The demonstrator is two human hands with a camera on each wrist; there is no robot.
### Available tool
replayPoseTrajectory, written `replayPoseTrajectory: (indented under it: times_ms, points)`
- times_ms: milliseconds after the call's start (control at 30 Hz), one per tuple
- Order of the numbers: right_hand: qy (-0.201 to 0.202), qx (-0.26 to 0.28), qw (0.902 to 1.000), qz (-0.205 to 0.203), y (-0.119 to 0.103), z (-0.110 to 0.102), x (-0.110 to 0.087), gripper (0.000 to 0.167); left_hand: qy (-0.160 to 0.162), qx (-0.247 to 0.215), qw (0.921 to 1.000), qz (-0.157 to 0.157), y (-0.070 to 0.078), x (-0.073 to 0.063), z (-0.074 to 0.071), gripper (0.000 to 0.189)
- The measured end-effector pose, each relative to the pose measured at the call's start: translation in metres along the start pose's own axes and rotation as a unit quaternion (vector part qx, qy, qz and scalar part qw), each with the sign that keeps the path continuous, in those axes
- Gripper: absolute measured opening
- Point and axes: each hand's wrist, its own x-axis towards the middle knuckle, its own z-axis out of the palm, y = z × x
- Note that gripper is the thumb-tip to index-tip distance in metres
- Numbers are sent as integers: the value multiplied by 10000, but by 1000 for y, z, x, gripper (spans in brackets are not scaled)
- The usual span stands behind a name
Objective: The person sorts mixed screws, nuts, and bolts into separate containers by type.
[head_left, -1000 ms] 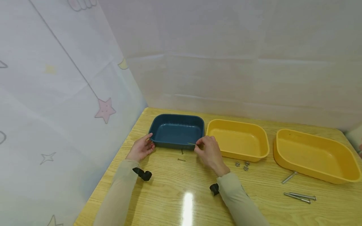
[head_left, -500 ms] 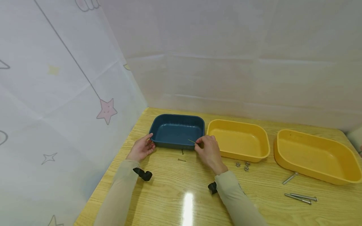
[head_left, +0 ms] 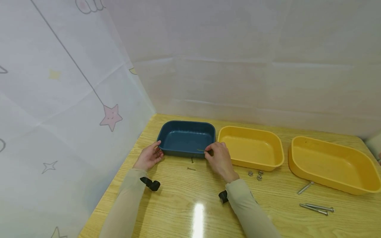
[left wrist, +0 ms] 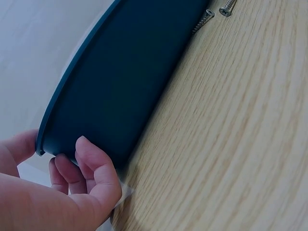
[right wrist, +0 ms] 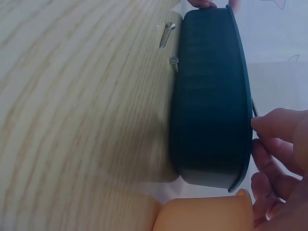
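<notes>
Thin screw (head_left: 200, 150) is pinched by one end in the right hand (head_left: 219, 158), shank lying at the blue tray's (head_left: 181, 153) front rim, near its right corner. Which end is gripped can't be told. The tray's front left corner is held in the curled fingers of the left hand (head_left: 148, 156). The nearer screw (head_left: 192, 160) is set right by the tray's front wall, head outward; the farther screw (head_left: 191, 169) lies in front of the tray, a bit farther out.

Handling, judged: screws expected light, rigid, not fragile; some bite given by the thread, but easily rolled or dropped from fingertips. Best taken just under the head. Nearer one is crowded by the tray. Tray probably light, stiff, smooth, easily slid; best steadied by a rim corner.
</notes>
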Motion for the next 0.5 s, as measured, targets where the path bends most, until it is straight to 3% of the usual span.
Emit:
replayPoseTrajectory:
  times_ms: [500]
  points:
    - [-242, 49, 9994, 229, -2, -2, 1, 8, 31, 107, 9999, 40, 0, 0, 0, 31]
